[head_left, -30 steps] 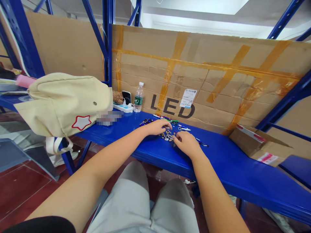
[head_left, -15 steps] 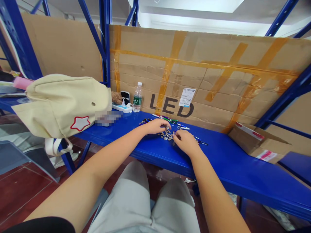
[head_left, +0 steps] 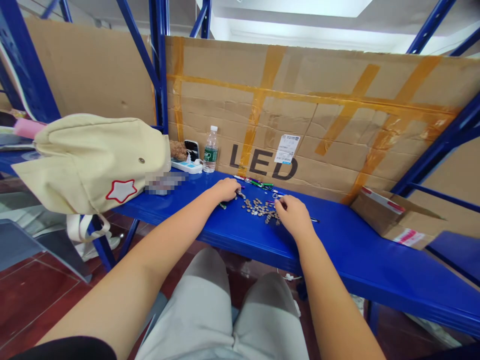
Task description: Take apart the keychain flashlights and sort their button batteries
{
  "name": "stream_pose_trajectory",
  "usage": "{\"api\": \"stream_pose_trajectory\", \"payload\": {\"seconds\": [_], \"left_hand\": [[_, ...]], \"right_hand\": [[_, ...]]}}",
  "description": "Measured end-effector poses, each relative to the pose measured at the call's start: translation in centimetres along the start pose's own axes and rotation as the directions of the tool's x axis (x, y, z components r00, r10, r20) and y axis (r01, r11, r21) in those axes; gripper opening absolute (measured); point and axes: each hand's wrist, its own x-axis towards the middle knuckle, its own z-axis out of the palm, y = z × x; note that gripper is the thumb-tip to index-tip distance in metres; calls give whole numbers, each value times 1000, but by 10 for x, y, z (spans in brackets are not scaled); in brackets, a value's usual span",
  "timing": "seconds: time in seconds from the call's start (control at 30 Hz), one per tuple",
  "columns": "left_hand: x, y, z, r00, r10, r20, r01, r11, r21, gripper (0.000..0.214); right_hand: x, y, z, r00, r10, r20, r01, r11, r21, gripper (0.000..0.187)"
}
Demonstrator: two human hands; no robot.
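A heap of small round metal pieces [head_left: 258, 207] lies on the blue shelf [head_left: 352, 250] between my hands. My left hand [head_left: 225, 189] rests left of the heap with its fingers curled over small dark parts; what they hold is hidden. My right hand [head_left: 294, 216] sits at the heap's right edge, fingers bent down in a pinch onto the pieces. Thin coloured pens [head_left: 258, 182] lie just behind, against the cardboard.
A cream bag with a star [head_left: 93, 162] fills the shelf's left end. A water bottle [head_left: 210, 150], a power strip [head_left: 187, 165] and a brown furry thing stand at the back. Taped cardboard marked LED [head_left: 318, 110] forms the back wall. An open carton [head_left: 397, 220] sits right.
My left hand has drawn away from the heap to the left, uncovering the pieces. My right hand has shifted slightly up and right along the heap's edge.
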Motion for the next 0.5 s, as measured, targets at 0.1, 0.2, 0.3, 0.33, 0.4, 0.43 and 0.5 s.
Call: {"api": "stream_pose_trajectory", "payload": {"seconds": [0.1, 0.2, 0.3, 0.33, 0.4, 0.43, 0.5], "left_hand": [[-2, 1, -4, 999, -22, 45, 21, 999, 27, 29], [-4, 3, -8, 995, -35, 89, 33, 999, 26, 31], [-6, 8, -10, 994, -50, 93, 47, 998, 32, 37], [-5, 10, -11, 995, -55, 82, 52, 998, 41, 39], [1, 16, -14, 997, -52, 57, 48, 996, 69, 40], [7, 20, -14, 998, -40, 51, 36, 996, 85, 39], [24, 32, -14, 998, -1, 64, -7, 993, 115, 32]], "right_hand": [[-1, 4, -2, 999, 21, -43, -21, 1000, 3, 25], [-1, 8, -2, 996, 34, -77, -34, 999, 10, 25], [-1, 14, -5, 991, 59, -119, -56, 998, 24, 24], [0, 17, -7, 988, 70, -137, -67, 997, 30, 23], [0, 25, -12, 980, 100, -172, -93, 995, 47, 22], [0, 30, -15, 975, 118, -190, -109, 992, 59, 23], [0, 41, -21, 962, 157, -225, -141, 986, 86, 23]]}}
